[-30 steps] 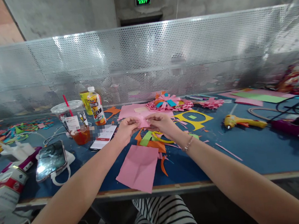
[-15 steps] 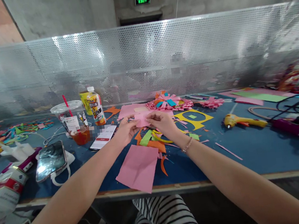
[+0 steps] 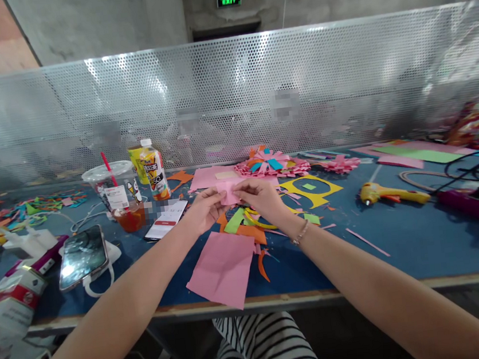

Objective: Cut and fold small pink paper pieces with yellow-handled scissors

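Observation:
Between both hands a small piece of pink paper (image 3: 228,194) is held up above the table. My left hand (image 3: 209,208) pinches its left side, and my right hand (image 3: 259,197) pinches its right side, with the fingertips close together. Below them lies a larger pink sheet (image 3: 222,269) with a crease across it. Green and orange paper scraps (image 3: 249,233) and a yellow ring (image 3: 258,221) are under the hands. Behind them sits a pink layered paper flower (image 3: 270,163) with blue and orange strips.
A yellow glue gun (image 3: 392,194) lies on the right. To the left stand a plastic cup (image 3: 125,201) with a red straw, a juice bottle (image 3: 154,171) and phones (image 3: 84,257), (image 3: 167,221). A perforated metal screen (image 3: 221,95) closes off the table's back.
The pink paper now looks bent or folded between my fingertips, where it was flatter before. Both hands have stayed in nearly the same place.

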Motion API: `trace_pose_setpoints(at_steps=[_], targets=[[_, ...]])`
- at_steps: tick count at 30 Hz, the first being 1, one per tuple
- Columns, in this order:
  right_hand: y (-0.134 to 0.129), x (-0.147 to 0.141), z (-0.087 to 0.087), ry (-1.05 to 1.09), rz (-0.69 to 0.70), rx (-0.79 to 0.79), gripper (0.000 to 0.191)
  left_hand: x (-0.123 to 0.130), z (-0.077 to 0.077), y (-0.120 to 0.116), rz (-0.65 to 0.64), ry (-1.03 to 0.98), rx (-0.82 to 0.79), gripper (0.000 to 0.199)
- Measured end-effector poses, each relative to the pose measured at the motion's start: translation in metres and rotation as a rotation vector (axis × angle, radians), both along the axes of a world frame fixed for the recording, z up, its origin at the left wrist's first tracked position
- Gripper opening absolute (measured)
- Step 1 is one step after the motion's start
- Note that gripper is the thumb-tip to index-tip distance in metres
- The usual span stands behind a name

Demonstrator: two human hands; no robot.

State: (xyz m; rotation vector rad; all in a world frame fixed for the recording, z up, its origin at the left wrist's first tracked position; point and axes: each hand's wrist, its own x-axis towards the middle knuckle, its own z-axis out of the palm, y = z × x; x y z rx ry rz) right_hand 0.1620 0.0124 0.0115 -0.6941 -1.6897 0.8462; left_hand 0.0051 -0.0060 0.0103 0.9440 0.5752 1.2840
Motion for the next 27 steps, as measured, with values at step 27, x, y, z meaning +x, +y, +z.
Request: trace_pose_setpoints(at_steps=[27], targets=[[-0.011,-0.003,0.008,0.297,0.323,-0.647,0.018,0.002,-0.008,0.003,0.044,0.14,0.065,0.026]])
